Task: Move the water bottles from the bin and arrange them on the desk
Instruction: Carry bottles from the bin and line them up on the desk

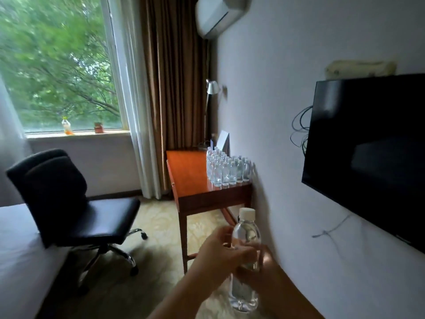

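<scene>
Both hands share the grip: the left hand point(220, 252) and right hand point(264, 265) curl round one water bottle point(246, 256) at its middle, at 6 o'clock. Full, clear, thin-walled, it looks slippery; hold mid-body. Other bottles point(226, 168) stand on the surface point(190, 173) at 12 o'clock.

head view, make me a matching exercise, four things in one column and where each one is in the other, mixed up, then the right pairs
Things:
1. held water bottle
2. group of water bottles
3. office chair
4. television

Places:
A. mounted on the wall at right
B. standing on the desk near the wall
C. on the floor between bed and desk
D. in the person's hands, short of the desk

The left hand and right hand both hold the bottle.

Pairs: 1-D, 2-B, 3-C, 4-A
</scene>
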